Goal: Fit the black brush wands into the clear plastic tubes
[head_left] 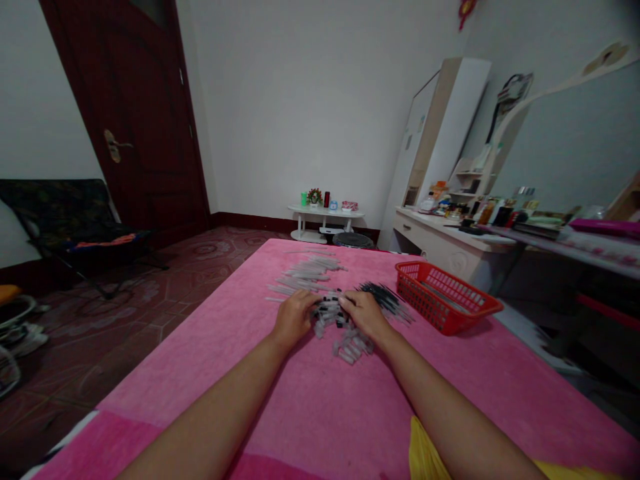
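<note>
My left hand (294,316) rests on the pink cloth with its fingers curled at the left edge of a heap of small clear pieces with black parts, like pen caps (327,310). Facing it, my right hand (366,311) bends its fingers at the right side of that heap. Whatever lies in either hand's fingers is too small to make out. Nearer to me is a cluster of clear caps (353,347). Beyond my left hand lie several translucent pen barrels (310,269). Thin dark sticks like pen refills (384,300) lie beyond my right hand.
A red plastic basket (447,300) stands on the table's right side. The pink cloth (210,380) covers the table. Yellow fabric (425,453) shows at the near edge. To the right is a cluttered dressing table (450,233); a folding chair (65,220) stands left.
</note>
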Demonstrator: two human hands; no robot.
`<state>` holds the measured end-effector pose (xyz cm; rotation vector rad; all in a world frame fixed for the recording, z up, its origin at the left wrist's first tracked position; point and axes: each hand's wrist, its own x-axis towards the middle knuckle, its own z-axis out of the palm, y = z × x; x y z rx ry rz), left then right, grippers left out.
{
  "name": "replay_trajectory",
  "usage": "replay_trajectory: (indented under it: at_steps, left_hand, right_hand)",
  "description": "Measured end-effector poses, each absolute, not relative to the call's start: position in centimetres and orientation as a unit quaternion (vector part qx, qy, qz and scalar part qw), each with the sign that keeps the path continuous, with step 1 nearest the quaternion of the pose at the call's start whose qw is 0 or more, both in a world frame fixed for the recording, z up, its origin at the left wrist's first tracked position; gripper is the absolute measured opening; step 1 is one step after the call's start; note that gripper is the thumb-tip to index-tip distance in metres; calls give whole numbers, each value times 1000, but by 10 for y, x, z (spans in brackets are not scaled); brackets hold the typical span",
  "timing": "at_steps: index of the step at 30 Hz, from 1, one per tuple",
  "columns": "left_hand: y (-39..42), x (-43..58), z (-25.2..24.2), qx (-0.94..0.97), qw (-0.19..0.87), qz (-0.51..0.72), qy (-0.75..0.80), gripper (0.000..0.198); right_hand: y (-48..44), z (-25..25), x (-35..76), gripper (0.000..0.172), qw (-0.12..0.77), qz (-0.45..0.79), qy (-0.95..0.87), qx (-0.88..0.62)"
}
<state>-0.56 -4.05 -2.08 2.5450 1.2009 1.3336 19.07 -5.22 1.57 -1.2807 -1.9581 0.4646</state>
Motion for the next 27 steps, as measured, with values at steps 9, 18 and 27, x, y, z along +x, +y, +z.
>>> replay_trajectory:
  at_steps: [9,18,27]
  left_hand:
    - [-43,-6,-18,819,15,423,386,28]
    - [-40,-7,-19,821,11,421,386,27]
    - [-40,-7,-21,821,14,417,389,28]
  right_hand:
    - [-52,14,190,28,362,177,-766,-501]
    - [-51,12,190,26,351,145,-776,-504]
    - [-51,12,191,26,333,157,-774,-515]
